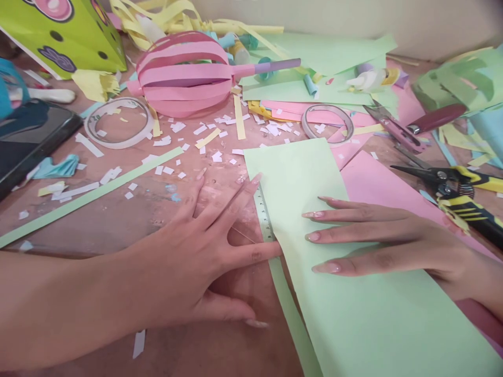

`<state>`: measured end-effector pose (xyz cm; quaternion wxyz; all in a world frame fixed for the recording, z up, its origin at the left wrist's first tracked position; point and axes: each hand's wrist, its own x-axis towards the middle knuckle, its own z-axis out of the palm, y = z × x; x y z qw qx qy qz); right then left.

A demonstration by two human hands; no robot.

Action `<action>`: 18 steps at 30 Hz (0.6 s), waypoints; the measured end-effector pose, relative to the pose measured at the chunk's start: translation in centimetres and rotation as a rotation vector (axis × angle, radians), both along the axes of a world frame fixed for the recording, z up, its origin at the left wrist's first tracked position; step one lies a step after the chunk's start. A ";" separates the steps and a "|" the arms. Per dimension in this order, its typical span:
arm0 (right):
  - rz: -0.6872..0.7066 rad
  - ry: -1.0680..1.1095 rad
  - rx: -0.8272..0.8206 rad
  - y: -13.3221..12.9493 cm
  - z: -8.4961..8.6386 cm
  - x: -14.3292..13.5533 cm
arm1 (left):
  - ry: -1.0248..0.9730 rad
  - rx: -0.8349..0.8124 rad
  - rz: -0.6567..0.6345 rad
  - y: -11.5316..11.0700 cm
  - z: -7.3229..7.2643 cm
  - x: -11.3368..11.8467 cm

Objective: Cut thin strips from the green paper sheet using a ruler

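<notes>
A sheet of light green paper [377, 314] lies in front of me, its left part bent over. My right hand [377, 235] rests flat on it with fingers stretched out. Under the paper's left edge a ruler [264, 214] shows in part. My left hand [196, 241] is spread on the table, the index fingertip touching the ruler's side by the paper edge. A narrow green strip [293, 314] runs along the left of the sheet, toward the bottom. Whether it is joined to the sheet I cannot tell.
A pink paper lantern [188, 76], tape rolls [118, 141] and a glue bottle [373, 78] stand at the back. Black-yellow pliers [444, 180] and a pink cutter [396, 128] lie right. At left are a phone [35, 131] and a cut green strip [94, 196], with paper scraps around.
</notes>
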<state>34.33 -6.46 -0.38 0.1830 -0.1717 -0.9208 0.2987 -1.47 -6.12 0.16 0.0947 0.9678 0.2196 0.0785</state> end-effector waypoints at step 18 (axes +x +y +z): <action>-0.027 0.014 -0.043 0.0 0.1 -0.1 | 0.015 -0.009 0.004 0.1 0.2 -0.1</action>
